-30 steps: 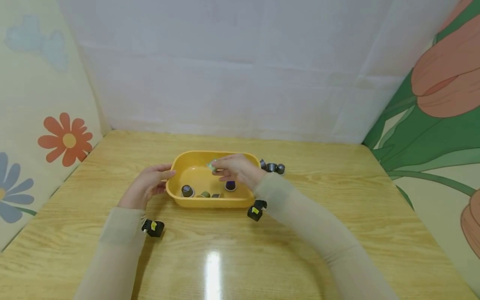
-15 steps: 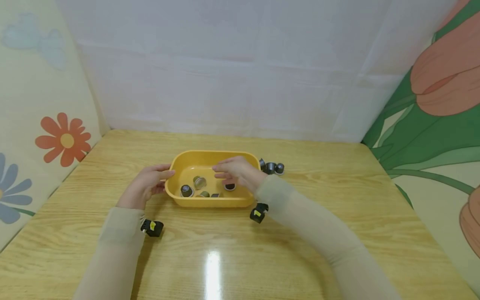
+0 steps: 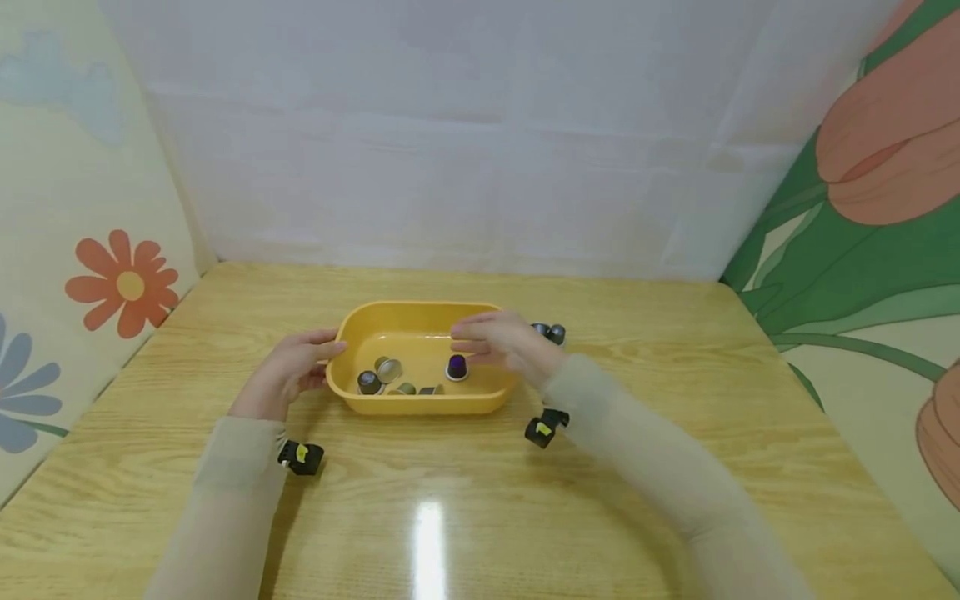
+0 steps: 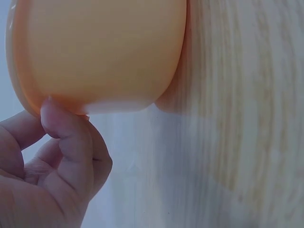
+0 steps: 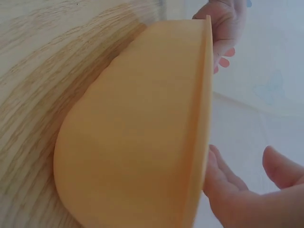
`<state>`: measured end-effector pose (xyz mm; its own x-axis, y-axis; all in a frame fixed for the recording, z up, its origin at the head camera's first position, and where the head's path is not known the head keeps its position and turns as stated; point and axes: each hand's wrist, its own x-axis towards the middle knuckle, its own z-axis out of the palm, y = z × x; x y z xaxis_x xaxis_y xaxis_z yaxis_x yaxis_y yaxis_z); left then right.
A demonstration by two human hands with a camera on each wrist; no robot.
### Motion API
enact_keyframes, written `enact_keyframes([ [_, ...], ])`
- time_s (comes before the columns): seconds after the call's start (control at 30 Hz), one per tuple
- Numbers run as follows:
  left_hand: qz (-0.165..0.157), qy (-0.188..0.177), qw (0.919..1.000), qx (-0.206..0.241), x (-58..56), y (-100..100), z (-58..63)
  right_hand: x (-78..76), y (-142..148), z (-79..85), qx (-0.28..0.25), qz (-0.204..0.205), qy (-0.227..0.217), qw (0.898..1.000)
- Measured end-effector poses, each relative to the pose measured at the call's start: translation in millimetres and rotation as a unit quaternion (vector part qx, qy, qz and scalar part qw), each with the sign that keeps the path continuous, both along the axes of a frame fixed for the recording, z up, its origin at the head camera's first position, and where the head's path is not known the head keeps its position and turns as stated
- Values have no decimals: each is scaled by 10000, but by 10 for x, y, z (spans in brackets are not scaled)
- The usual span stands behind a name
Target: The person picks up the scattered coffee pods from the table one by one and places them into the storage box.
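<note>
A yellow plastic tub [image 3: 420,405] stands on the table. My left hand [image 3: 303,367] grips its left end, thumb over the rim; the left wrist view shows these fingers [image 4: 71,142] at the tub's edge. Above the right end hovers my right hand [image 3: 506,342], fingers extended and nothing held; the right wrist view has its thumb and fingers spread apart. Inside the tub lie a purple coffee capsule [image 3: 457,367] near the right hand, a dark capsule [image 3: 369,382] at the left, a pale capsule [image 3: 388,369] showing its silvery lid, and an olive capsule [image 3: 407,388] by the front wall, which partly hides it.
Several dark capsules [image 3: 557,333] lie on the wooden table [image 3: 637,467] just right of the tub, some hidden behind the right hand. A white cloth [image 3: 480,167] hangs at the back, with flower-printed panels on both sides.
My right hand has let go of a pale green capsule and drawn back to the right. The capsule has rolled left beside the dark one. The left hand keeps its place.
</note>
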<state>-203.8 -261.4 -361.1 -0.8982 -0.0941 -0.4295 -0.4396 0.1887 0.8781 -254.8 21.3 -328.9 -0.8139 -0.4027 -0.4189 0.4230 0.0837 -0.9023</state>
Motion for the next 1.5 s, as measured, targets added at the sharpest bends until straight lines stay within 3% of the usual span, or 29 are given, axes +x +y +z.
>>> enact_keyframes([
  [0.6,21,-6,10000,21,6,7,13,-4,499,43,-53,132,211,9997],
  [0.87,4,40,10000,13,-7,-35,-13,-13,664,34,93,-296,233,9992],
  [1.23,78,-117,9999,-91,14,-83,3,2,780,-10,421,-525,479,9966],
  [1.5,81,-91,9999,-89,15,-121,-9,12,822,-112,677,-670,895,9914],
])
